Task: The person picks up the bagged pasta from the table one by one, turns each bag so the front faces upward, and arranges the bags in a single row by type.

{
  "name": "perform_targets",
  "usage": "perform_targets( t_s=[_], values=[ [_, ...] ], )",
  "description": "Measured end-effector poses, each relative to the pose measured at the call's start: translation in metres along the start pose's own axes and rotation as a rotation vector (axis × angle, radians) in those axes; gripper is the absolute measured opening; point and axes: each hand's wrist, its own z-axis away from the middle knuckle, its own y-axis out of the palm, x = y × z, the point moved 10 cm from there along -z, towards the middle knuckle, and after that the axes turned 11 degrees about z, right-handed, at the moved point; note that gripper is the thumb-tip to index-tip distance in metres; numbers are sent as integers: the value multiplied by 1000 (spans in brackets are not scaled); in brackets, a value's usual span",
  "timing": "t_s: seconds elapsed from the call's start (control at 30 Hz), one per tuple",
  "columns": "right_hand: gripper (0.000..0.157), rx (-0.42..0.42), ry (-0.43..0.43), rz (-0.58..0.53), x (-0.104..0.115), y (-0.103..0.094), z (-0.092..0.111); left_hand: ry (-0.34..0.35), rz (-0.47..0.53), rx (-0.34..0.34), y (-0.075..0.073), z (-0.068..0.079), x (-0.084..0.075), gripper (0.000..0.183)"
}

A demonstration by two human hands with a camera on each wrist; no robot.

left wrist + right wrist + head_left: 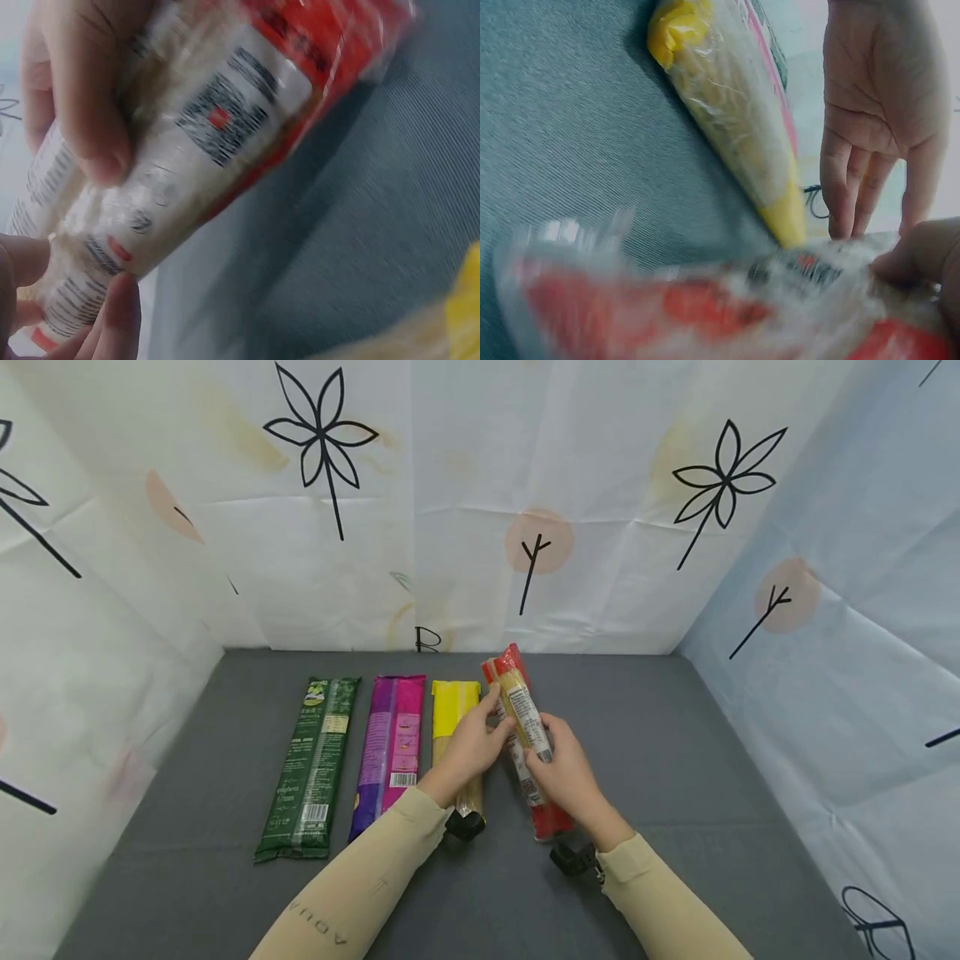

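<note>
Both hands hold a red and clear packet of noodles at a slant over the grey table. My left hand pinches its left edge toward the far end. From the right side, my right hand grips the packet's middle, thumb on the wrapper. White labels with barcodes face up in the head view. The left wrist view shows a printed code near its red end. Just left of the hands lies a yellow-ended packet of noodles, partly covered by the left hand and forearm.
Further left, a pink and purple packet and a green packet lie side by side on the grey table. Patterned white cloth hangs behind and at both sides. A dark wrist device sits at each wrist.
</note>
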Motion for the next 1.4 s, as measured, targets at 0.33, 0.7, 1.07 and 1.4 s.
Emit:
perform_targets(
  t_s=[0.33,0.7,1.07,1.4],
  values=[
    [59,-144,-235,478,44,-12,6,-166,670,108,10,10,-1,64],
    [54,-274,-409,687,68,-13,18,-219,911,56,8,14,-6,62],
    [52,-308,-551,645,85,-7,32,-224,799,-158,-16,9,13,79],
    [30,-239,-443,161,56,-21,28,-240,764,-180,-21,7,22,59]
  ],
)
